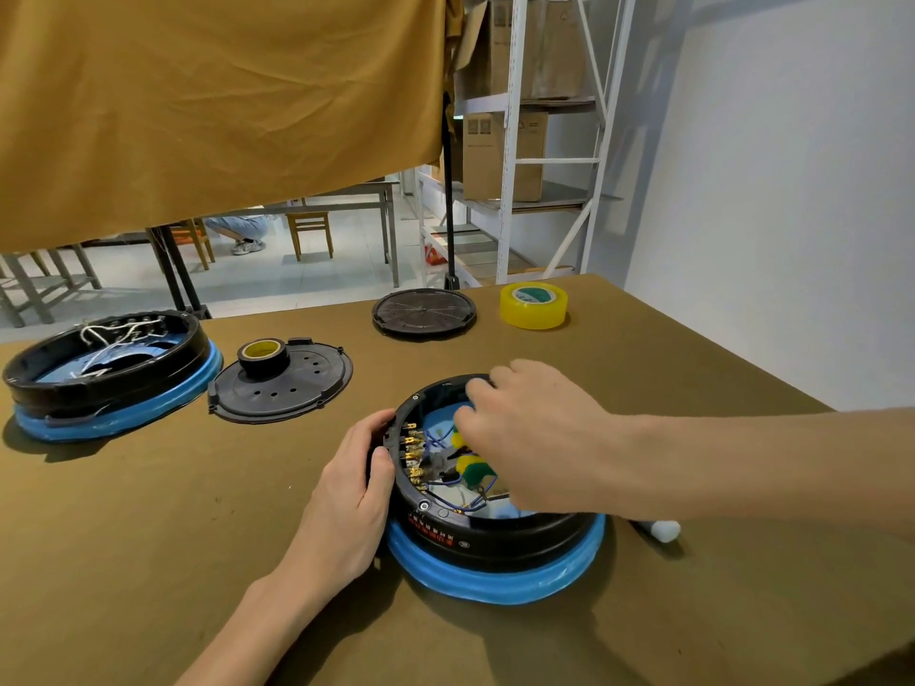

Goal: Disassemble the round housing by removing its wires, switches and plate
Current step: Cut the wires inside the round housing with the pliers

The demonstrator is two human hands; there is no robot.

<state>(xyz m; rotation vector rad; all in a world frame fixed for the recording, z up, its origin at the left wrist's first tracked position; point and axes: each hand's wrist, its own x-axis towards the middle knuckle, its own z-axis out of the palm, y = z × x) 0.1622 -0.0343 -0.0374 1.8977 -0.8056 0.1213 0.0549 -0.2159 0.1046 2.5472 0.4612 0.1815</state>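
While the right hand [525, 428] reaches down into the round housing [495, 537] with its fingers bent over the wires [435, 438], the view does not show whether they have pinched one or only hover above, so I cannot tell its hold; the left hand [356, 487] wraps the housing's near-left wall, thumb on the rim, and steadies it on the brown table [148, 512]. Just beside that thumb sits a row of brass terminals [413, 453], with blue and black leads and yellow-green sleeves tangled in the middle. To do this step well I would take each lead by its connector, not by the wire, and pull straight off the tab while the left hand presses the housing down so it does not lift or turn. Farther off lie a second housing [109, 373], a black cover with a tape roll on it [282, 383], another black disc [424, 311] and yellow tape [533, 305]
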